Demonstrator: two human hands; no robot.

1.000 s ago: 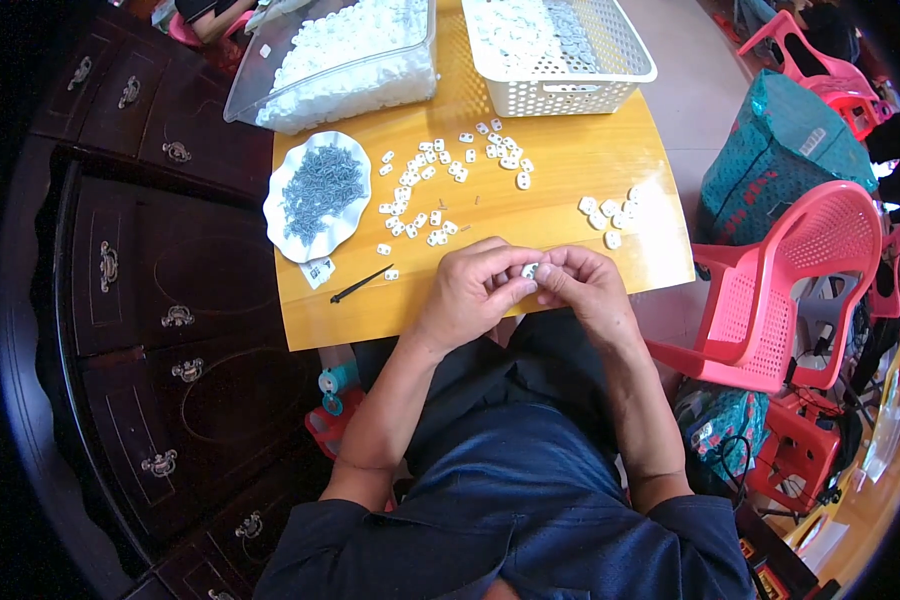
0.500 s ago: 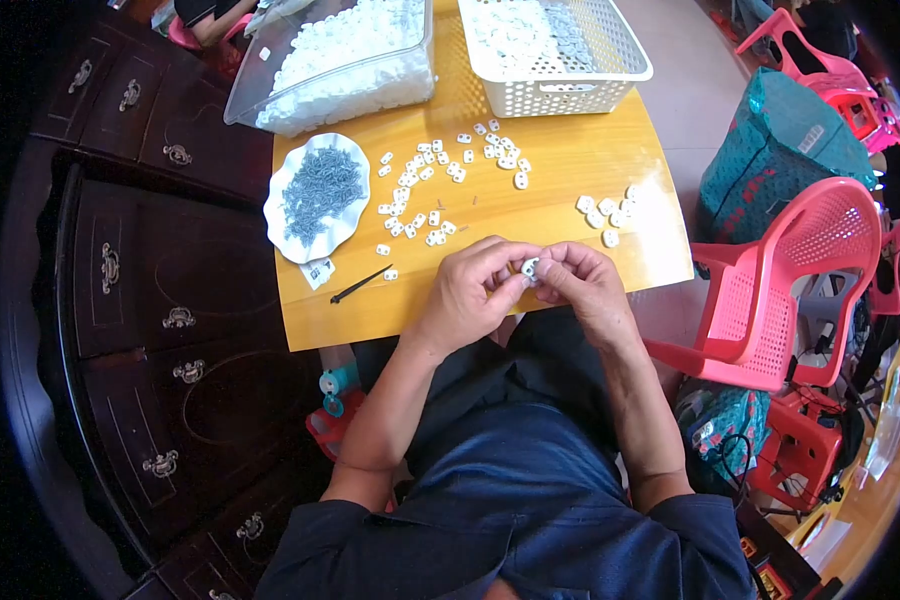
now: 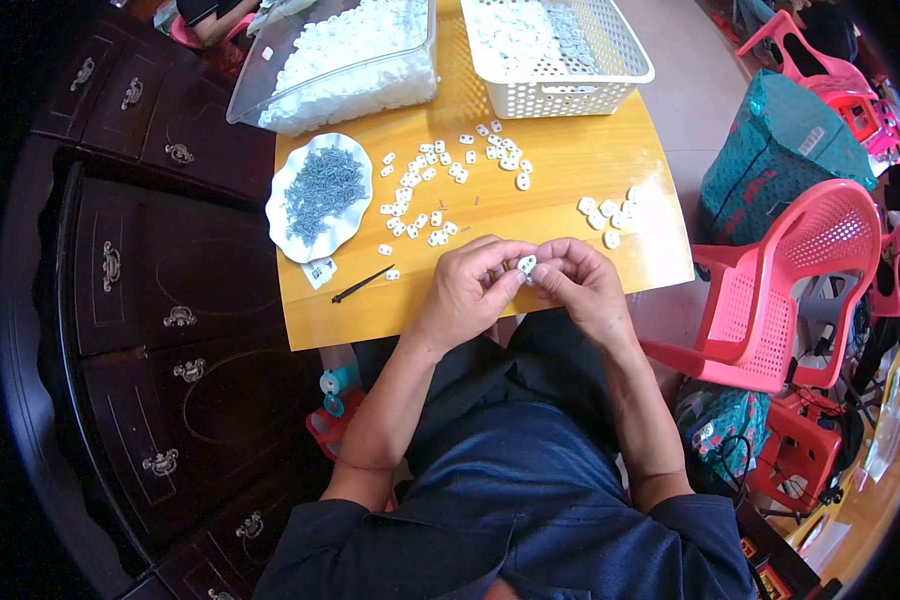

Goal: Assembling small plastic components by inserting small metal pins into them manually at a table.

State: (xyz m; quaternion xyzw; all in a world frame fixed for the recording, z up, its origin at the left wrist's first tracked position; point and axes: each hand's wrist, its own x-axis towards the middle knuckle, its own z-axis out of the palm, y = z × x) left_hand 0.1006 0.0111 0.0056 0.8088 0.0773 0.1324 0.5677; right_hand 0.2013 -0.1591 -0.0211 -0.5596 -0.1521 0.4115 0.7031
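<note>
Between both sets of fingertips, above the table's near edge, is a small white plastic piece (image 3: 527, 264) with dark holes. My left hand (image 3: 472, 290) pinches it from the left. My right hand (image 3: 582, 285) has its thumb and fingers closed at the piece's right side; whether it grips anything smaller there is hidden. Several similar white pieces with dark holes (image 3: 436, 218) lie scattered ahead on the wooden table (image 3: 570, 150). To the right rests a group of plain-looking white pieces (image 3: 610, 239). A thin black tool (image 3: 362, 284) lies left of my left hand.
A wavy white plate (image 3: 281, 232) of grey screws (image 3: 322, 190) stands at the left. Behind are a clear bin (image 3: 255, 100) of white parts and a white perforated basket (image 3: 570, 98). A pink chair (image 3: 750, 310) stands right, dark drawers (image 3: 190, 290) left. Another person's arm shows at top left.
The white piece has turned in my fingertips and shows more of its holed face. My right fingers have shifted slightly; both hands stay in nearly the same place.
</note>
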